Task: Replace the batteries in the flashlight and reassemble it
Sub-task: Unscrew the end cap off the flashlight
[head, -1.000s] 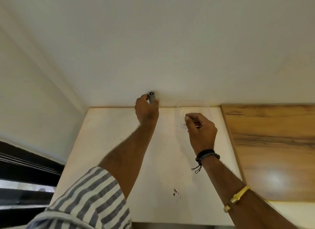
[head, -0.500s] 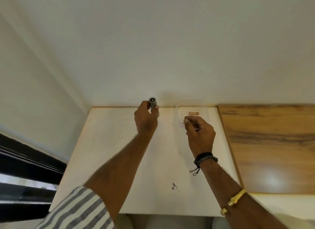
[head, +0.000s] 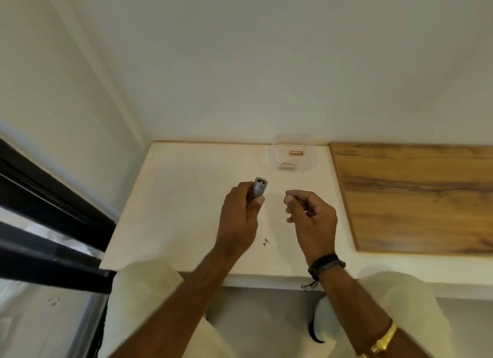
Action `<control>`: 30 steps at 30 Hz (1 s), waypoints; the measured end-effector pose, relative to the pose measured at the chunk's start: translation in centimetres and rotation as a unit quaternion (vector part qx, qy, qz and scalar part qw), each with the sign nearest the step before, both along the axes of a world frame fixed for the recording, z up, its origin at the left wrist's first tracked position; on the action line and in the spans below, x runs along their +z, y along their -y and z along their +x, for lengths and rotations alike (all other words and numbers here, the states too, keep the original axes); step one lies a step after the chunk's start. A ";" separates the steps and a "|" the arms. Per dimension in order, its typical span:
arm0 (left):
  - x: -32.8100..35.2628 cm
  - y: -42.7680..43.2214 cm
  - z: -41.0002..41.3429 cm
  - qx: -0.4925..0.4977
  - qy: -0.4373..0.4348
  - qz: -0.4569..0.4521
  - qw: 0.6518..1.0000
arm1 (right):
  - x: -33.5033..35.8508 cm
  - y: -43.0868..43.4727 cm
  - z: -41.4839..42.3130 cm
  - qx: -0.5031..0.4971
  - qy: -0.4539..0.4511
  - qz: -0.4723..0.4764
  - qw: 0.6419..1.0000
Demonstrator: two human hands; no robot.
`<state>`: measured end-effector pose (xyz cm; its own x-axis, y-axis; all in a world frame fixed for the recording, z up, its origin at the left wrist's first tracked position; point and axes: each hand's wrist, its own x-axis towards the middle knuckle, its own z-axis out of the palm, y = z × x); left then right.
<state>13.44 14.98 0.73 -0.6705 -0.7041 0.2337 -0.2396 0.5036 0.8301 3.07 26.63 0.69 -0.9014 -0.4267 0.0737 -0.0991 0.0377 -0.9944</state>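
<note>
Left hand (head: 238, 219) mid-frame, fingers wrapped round the grey flashlight (head: 258, 189); its end sticks up out of the fist, over the white table (head: 173, 197). Right hand (head: 312, 216) just right of it, apart, fingers curled, thumb at index tip; can't tell if it pinches anything. Copper battery (head: 297, 152) lies in clear tub (head: 274, 159), upper centre by the wall
</note>
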 end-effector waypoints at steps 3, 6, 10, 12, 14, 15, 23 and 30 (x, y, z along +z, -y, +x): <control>-0.4 -1.8 1.8 -0.016 0.035 -0.026 0.999 | -0.3 -1.7 1.4 0.024 0.015 -0.006 1.000; -0.7 -2.4 2.5 -0.042 0.115 -0.060 0.991 | -0.2 -2.5 1.9 0.042 0.005 0.014 0.999; -1.2 -2.7 3.0 -0.082 0.170 -0.096 0.977 | -0.9 -3.3 2.2 0.043 -0.037 0.080 0.995; -1.6 -2.9 3.2 -0.094 0.180 -0.115 0.972 | -1.3 -3.4 2.3 0.051 -0.049 0.132 0.989; -1.8 -3.1 3.4 -0.109 0.192 -0.141 0.965 | -1.7 -3.4 2.1 0.071 -0.060 0.188 0.978; -1.8 -3.1 3.5 -0.116 0.194 -0.156 0.962 | -1.8 -3.2 2.0 0.083 -0.067 0.212 0.971; -2.1 -3.7 3.2 -0.107 0.180 -0.155 0.965 | -2.1 -2.6 2.5 0.079 -0.137 0.275 0.948; -2.4 -3.7 2.9 -0.106 0.146 -0.099 0.979 | -1.5 -3.3 2.2 0.140 -0.182 0.197 0.953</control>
<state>16.36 18.69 -1.71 -0.8550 -0.5025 0.1283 -0.3243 0.7111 0.6238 5.30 29.92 -0.79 -0.6940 -0.7054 0.1443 -0.4951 0.3221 -0.8069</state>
